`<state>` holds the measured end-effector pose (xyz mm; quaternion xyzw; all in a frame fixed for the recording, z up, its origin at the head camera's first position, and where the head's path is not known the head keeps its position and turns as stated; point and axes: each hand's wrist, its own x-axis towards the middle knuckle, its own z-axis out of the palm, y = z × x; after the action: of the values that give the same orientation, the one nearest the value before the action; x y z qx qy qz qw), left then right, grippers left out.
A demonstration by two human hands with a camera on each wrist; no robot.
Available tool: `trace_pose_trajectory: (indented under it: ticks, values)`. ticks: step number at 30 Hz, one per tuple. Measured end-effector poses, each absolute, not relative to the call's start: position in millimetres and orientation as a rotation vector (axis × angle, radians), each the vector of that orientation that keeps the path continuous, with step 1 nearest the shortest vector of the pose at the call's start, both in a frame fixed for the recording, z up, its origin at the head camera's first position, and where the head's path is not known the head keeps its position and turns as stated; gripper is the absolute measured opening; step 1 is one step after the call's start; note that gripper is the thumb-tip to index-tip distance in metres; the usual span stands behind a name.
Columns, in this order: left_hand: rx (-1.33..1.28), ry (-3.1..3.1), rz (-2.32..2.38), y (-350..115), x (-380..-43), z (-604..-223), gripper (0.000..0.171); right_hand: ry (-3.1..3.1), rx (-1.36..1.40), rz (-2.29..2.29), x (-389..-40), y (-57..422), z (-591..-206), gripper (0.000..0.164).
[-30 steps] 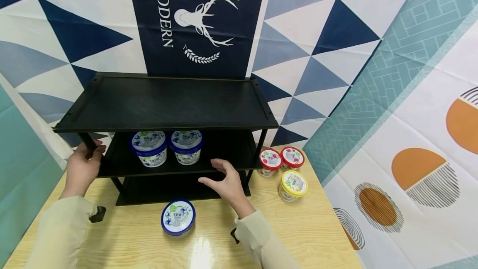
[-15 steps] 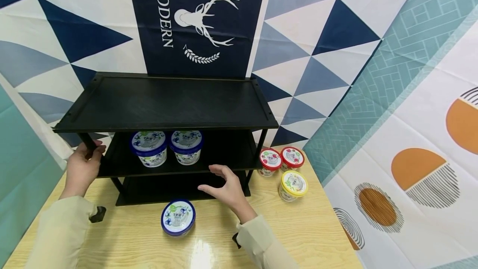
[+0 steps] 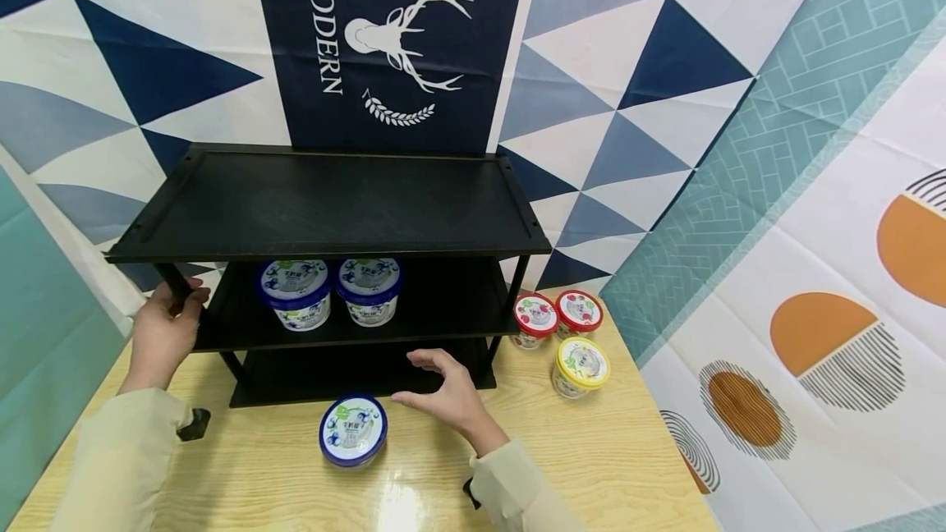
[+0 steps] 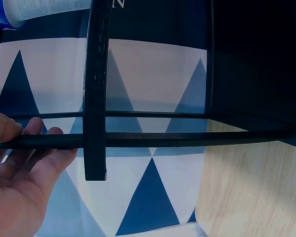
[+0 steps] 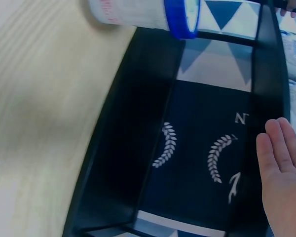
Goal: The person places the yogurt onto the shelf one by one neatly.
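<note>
A black three-tier shelf [image 3: 332,204] stands on the wooden table. My left hand [image 3: 164,335] grips its front left post; in the left wrist view thumb and fingers curl round that post [image 4: 49,142]. A blue-lidded tub [image 3: 353,432] sits on the table in front of the shelf. To the right of this tub is my right hand [image 3: 449,392], thumb and fingers apart, holding nothing. Two similar blue-lidded tubs, a left one [image 3: 297,294] and a right one [image 3: 369,292], stand side by side on the middle tier. The right wrist view shows the table tub [image 5: 138,12] at its top.
On the table to the right of the shelf are two red-lidded tubs, one [image 3: 535,316] beside the other [image 3: 579,312], and a yellow-lidded tub [image 3: 581,364] in front of them. Patterned cloth [image 3: 584,105] hangs behind the shelf. The bottom tier [image 3: 325,372] lies low over the table.
My right hand has moved down and slightly toward me, from beside the middle tier's edge to beside the blue-lidded tub on the table. My left hand keeps its grip on the post.
</note>
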<state>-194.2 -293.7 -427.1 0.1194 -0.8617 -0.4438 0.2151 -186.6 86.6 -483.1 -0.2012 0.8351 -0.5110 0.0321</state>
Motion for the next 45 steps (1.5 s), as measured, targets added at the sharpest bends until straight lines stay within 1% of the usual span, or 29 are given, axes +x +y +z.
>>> trace_pose_trajectory:
  ticks: [7,17,24,35,45]
  values:
    - [0.330,-2.399,-1.233,-293.7,-192.9,-426.6,0.032,2.539,-0.590,-1.529,-179.1,87.1,-496.9,0.057]
    - [0.326,-2.384,-1.238,-294.9,-194.2,-427.5,0.030,2.546,-0.519,-1.439,-173.9,87.6,-516.6,0.062]
    - [0.334,-2.394,-1.237,-294.8,-194.0,-426.8,0.030,2.510,-0.523,-1.453,-173.3,83.7,-529.5,0.065]
    - [0.340,-2.400,-1.235,-293.9,-193.8,-427.3,0.030,2.457,-0.518,-1.423,-171.7,71.7,-542.3,0.082]
    - [0.359,-2.410,-1.236,-292.1,-192.8,-425.2,0.030,2.466,-0.526,-1.371,-169.5,65.8,-551.6,0.092]
